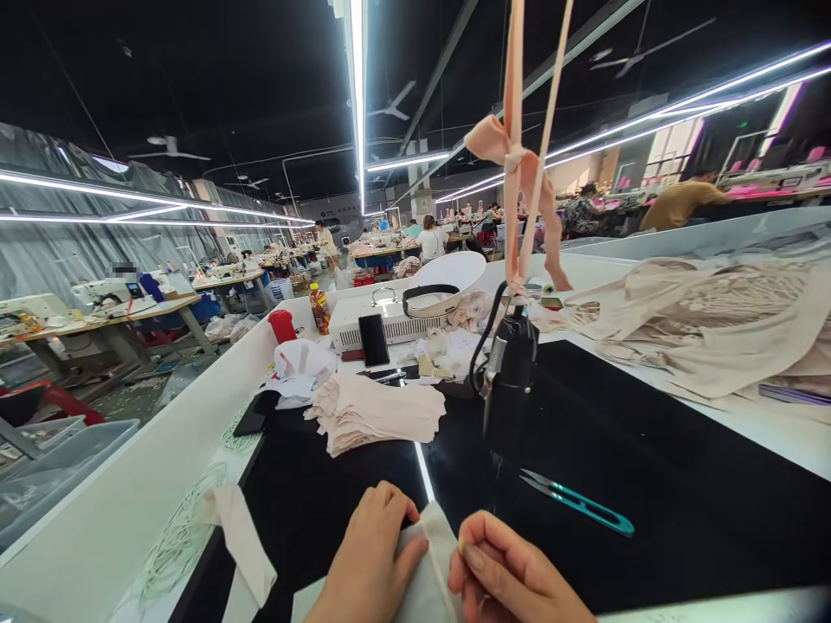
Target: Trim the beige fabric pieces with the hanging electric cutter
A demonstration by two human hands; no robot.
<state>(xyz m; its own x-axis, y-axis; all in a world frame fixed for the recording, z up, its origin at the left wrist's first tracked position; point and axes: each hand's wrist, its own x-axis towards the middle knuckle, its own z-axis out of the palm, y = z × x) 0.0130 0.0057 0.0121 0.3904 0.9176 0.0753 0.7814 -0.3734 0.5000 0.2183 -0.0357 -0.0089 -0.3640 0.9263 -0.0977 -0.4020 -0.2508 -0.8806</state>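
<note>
A pale cream fabric piece (pixel 425 575) with a folded strip along its edge lies at the near side of the black tabletop. My left hand (pixel 373 554) grips it, thumb on top and fingers curled at its far end. At its right edge, my right hand (pixel 506 567) is closed in a pinch, thumb against forefinger; what sits between those fingertips is too small to tell. Teal thread snips (pixel 584 506) lie to the right of the hands. Beyond them is a stack of cut beige fabric pieces (pixel 383 411).
A black handheld machine (pixel 512 372) hangs on peach fabric strips (pixel 516 173). Behind the stack are a phone (pixel 374 339), a white metal box (pixel 402 324) and a bottle (pixel 319 309). Beige fabric (pixel 733 311) is heaped right. Green cord (pixel 185 528) runs along the left wall.
</note>
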